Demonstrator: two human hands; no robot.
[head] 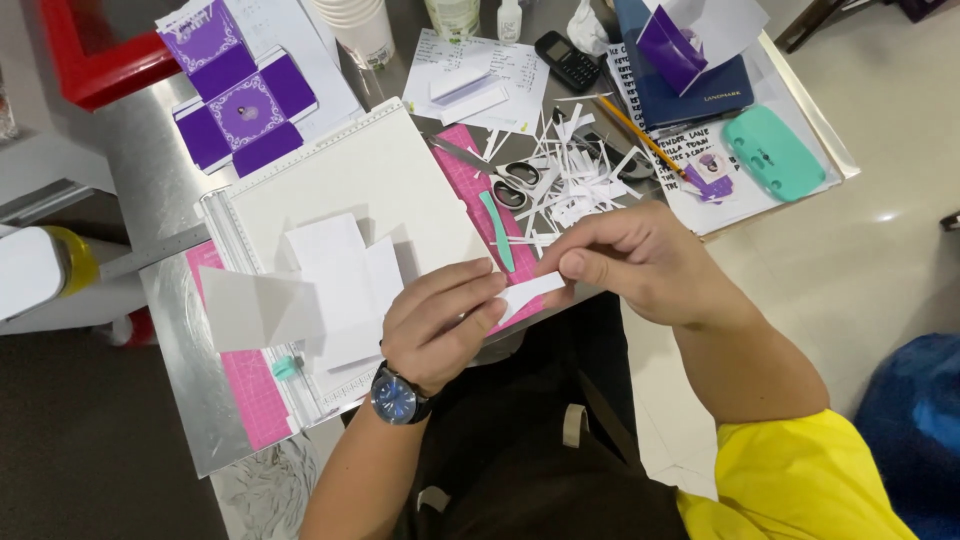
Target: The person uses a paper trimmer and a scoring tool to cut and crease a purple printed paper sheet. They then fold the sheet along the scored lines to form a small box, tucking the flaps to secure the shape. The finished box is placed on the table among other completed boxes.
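Both hands pinch a small white paper strip above the table's near edge: left hand and right hand fingers closed on it. White offcuts (many) suggest trimming largely done; folding seems unfinished.

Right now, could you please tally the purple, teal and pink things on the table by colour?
Purple: 2, the flat box cutout and the folded box piece
Teal: 3, the case, the folding tool and the board's slider
Pink: 1, the cutting mat
Total: 6
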